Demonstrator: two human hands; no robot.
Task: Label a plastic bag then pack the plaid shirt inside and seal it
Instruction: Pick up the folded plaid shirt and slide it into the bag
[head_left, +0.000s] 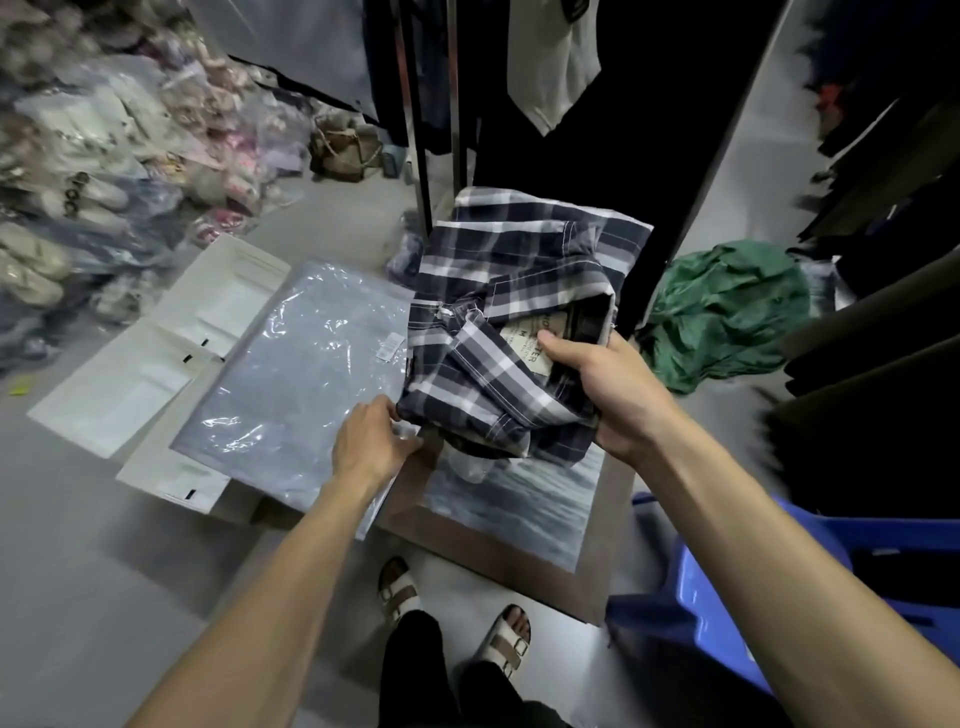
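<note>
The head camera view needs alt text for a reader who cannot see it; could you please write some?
Seen from above, a person's right hand grips a folded plaid shirt by its collar label while the left hand holds the edge of a clear plastic bag lying on a low table.

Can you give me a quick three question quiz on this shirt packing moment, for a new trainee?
1. True or false: the plaid shirt is already sealed inside the clear plastic bag.
2. Which hand has its thumb on the shirt's neck label? A) left hand B) right hand
3. Fill in: a crumpled ____ cloth lies on the floor right of the shirt.

Key: 1 false, the shirt is outside, held up beside the bag; 2 B; 3 green.
</note>
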